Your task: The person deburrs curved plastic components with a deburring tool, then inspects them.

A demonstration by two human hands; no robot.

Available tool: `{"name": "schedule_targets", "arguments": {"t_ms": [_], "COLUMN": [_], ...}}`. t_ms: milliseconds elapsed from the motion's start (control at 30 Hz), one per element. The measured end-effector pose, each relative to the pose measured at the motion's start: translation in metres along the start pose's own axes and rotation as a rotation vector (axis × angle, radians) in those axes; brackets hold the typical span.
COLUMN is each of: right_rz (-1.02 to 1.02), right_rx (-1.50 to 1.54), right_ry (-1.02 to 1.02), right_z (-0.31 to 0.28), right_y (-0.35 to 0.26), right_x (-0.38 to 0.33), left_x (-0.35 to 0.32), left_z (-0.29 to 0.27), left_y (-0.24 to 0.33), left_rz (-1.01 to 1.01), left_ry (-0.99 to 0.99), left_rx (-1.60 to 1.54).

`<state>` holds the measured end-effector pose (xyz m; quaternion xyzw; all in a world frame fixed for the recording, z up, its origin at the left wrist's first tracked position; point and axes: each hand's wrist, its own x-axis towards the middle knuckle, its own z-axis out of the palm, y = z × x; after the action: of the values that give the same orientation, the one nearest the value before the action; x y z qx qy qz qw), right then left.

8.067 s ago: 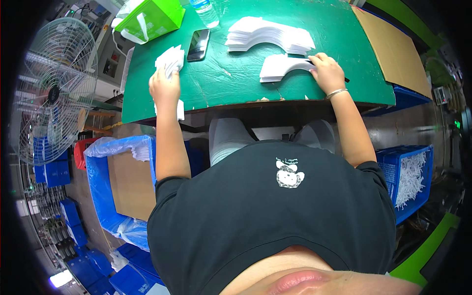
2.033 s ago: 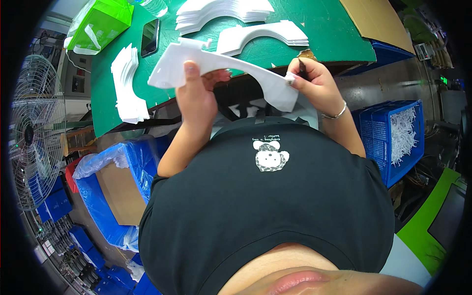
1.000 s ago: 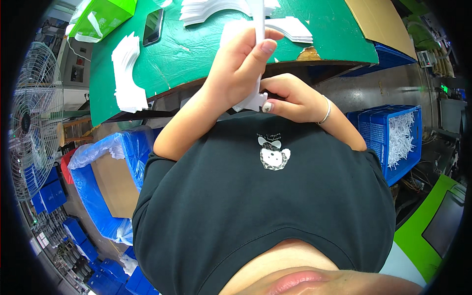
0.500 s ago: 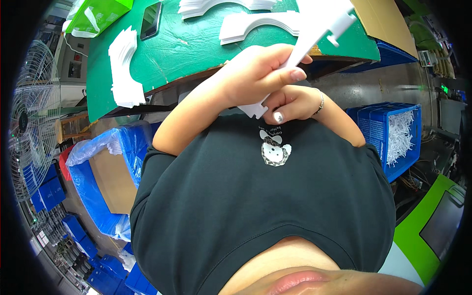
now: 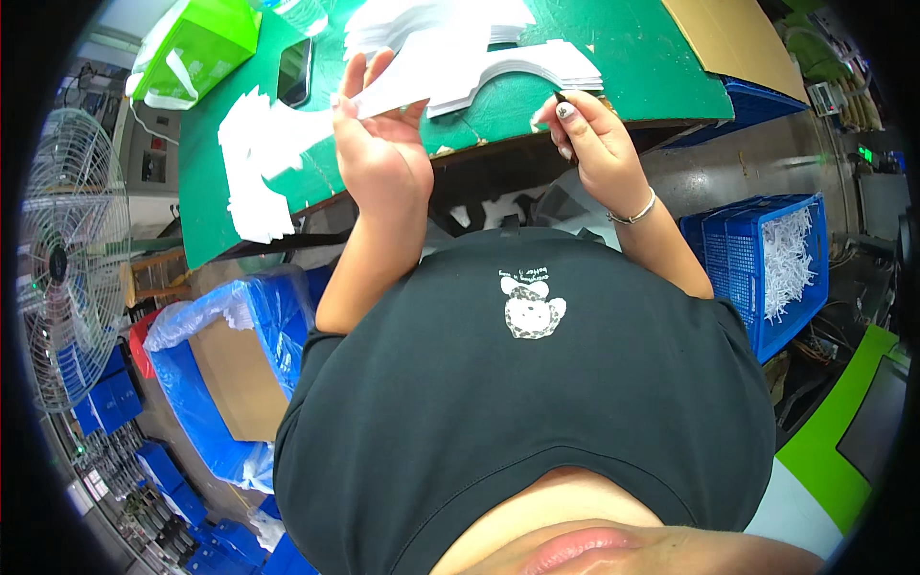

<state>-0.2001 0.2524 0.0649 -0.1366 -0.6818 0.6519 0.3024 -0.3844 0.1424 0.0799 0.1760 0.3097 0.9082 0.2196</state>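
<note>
My left hand (image 5: 388, 158) holds a white, curved, flat plastic piece (image 5: 407, 77) between thumb and fingers, over the near edge of the green table (image 5: 661, 77). One end of the piece reaches left over a stack of white pieces (image 5: 254, 177); the other end points up and right. My right hand (image 5: 609, 153) is closed in a pinch around a small, dark, pointed tool (image 5: 563, 97), whose exact kind I cannot make out. It is apart from the piece, beside a second stack of white curved pieces (image 5: 565, 69).
A phone (image 5: 294, 72), a green bag (image 5: 206, 48) and a clear bottle (image 5: 305, 13) are at the table's far left. Below left is a blue bin lined with plastic (image 5: 182, 383). A blue crate (image 5: 738, 240) with white scraps stands right. A fan (image 5: 57, 259) is far left.
My hands, close together before my chest earlier, have moved apart and out toward the table. The white piece has swung left with my left hand. The dark tool now shows in my right hand.
</note>
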Motion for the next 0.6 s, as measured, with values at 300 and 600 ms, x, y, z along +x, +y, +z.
{"name": "schedule_targets", "arguments": {"t_ms": [300,600], "right_rz": [-0.109,-0.149], "right_rx": [-0.036,0.092], "right_ry": [0.211,0.207], "right_z": [0.015,0.027], "right_y": [-0.033,-0.046], "right_x": [0.023,0.014], "left_x": [-0.036,-0.038], "left_z": [-0.024,-0.021], "left_y": [-0.009,-0.004], "left_rz": [-0.477,-0.489], "left_ry": [-0.408,-0.668], "left_rx": [-0.5,-0.345]}}
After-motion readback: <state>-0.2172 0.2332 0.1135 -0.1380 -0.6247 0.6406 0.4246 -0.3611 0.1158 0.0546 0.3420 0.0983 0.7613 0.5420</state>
